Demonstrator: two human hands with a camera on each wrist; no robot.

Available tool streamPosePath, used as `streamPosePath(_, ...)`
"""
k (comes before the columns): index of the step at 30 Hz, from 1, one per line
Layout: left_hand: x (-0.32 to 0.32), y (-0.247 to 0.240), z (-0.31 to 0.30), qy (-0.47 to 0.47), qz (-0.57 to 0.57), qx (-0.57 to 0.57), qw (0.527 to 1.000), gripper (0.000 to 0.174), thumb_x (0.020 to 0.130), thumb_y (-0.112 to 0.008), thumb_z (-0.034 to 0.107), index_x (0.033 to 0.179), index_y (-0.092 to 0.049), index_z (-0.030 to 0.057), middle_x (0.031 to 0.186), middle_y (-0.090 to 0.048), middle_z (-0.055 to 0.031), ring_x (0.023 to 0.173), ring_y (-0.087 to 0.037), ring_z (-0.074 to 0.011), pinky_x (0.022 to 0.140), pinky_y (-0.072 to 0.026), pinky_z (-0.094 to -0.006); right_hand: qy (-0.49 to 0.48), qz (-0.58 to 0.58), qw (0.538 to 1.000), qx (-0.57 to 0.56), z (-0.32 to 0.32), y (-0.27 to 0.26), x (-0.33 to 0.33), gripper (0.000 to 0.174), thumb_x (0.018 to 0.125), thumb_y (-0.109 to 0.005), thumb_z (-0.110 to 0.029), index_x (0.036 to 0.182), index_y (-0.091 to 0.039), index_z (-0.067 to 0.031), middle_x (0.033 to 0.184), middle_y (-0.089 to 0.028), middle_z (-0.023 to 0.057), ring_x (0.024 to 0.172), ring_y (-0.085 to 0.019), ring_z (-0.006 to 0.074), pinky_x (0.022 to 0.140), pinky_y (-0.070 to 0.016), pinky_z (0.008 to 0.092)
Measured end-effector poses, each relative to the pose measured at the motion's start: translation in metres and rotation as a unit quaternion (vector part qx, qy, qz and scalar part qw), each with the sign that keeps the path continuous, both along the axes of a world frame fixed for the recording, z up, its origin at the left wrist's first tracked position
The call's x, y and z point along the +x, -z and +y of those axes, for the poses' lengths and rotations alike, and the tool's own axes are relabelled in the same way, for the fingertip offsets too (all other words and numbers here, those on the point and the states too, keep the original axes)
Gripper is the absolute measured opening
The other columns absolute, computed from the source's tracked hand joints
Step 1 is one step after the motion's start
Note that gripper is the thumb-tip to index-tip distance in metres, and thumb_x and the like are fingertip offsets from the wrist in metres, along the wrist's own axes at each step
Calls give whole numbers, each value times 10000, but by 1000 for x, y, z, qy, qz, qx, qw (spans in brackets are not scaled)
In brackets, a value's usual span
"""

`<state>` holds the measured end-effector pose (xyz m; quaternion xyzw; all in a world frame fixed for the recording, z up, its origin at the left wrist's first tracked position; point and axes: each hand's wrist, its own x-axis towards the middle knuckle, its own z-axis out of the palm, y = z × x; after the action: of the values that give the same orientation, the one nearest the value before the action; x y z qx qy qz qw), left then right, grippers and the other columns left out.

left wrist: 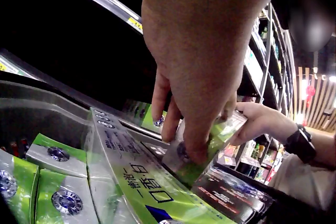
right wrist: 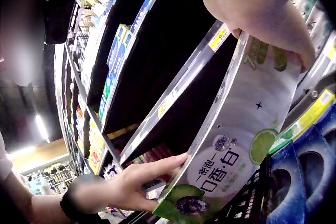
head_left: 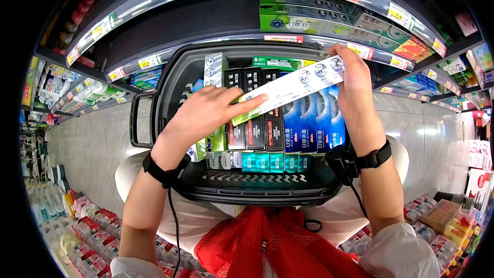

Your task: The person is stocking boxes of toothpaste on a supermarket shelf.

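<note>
Both hands hold a long white and green toothpaste box [head_left: 298, 86] slantwise over a black crate [head_left: 257, 194]. My left hand [head_left: 203, 116] grips the lower left end, index finger stretched along the narrow face. At the upper right end, my right hand [head_left: 356, 80] grips the box with the fingers around its far edge. Lime pictures show on the broad front of the box [right wrist: 231, 166] in the right wrist view. In the crate stand black boxes [head_left: 236, 136], blue boxes [head_left: 309, 134], teal boxes [head_left: 262, 162] and, at the left, green-white boxes [left wrist: 65, 198].
Ahead, a dark shelf [head_left: 216, 18] with price tags carries stacked green toothpaste boxes [head_left: 303, 18]. The crate's handle [head_left: 135, 123] sticks out left. Legs [head_left: 136, 170] flank the crate, and a red mesh garment [head_left: 257, 242] lies in front. Packed goods [head_left: 92, 231] stand low behind at the left.
</note>
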<state>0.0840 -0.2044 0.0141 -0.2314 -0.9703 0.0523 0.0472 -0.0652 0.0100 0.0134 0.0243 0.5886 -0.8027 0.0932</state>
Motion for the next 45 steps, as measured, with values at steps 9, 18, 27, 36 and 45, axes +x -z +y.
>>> streamPosePath(9, -2, 5, -3, 30, 36, 10, 999, 607, 720, -558, 49, 1272, -418, 259, 892, -550, -35, 679, -573, -165, 620, -468, -282, -10, -10, 1000, -16, 1, -2, 2, 163, 774, -575, -164, 820, -602, -9, 756, -558, 7, 692, -491, 85, 648, -351, 218)
streamPosePath(18, 0, -10, -9, 84, 140, 22, 986, 485, 703, -605, 123, 1160, -507, 253, 952, -586, -18, 659, -572, -129, 574, -453, -241, -19, -49, 995, -79, 18, -9, -8, 159, 822, -528, -138, 893, -550, 1, 840, -592, 78, 787, -565, 166, 718, -439, 292)
streamPosePath(27, 1, -14, -16, 57, 139, 142, 978, 494, 628, -647, 78, 1105, -566, 178, 1002, -606, -9, 664, -585, -154, 560, -468, -250, 17, -42, 985, -165, 14, -14, -4, 164, 791, -560, -161, 854, -588, -13, 816, -604, 66, 736, -559, 135, 684, -425, 248)
streamPosePath(36, 3, -7, -14, -99, 10, 468, 878, 782, 618, -651, -77, 1306, -333, 116, 1132, -575, -68, 784, -638, -190, 678, -518, -284, 20, -41, 985, -168, 15, -10, -9, 183, 857, -521, -237, 872, -557, -58, 920, -608, 67, 816, -558, 131, 729, -432, 269)
streamPosePath(45, 2, -10, -13, -67, 0, 647, 760, 792, 677, -702, 178, 1322, -263, 40, 1116, -522, -152, 974, -570, -220, 836, -469, -292, -45, -38, 988, -143, 3, 1, -1, 183, 841, -585, -257, 907, -556, -89, 913, -604, 10, 824, -545, 79, 754, -420, 268)
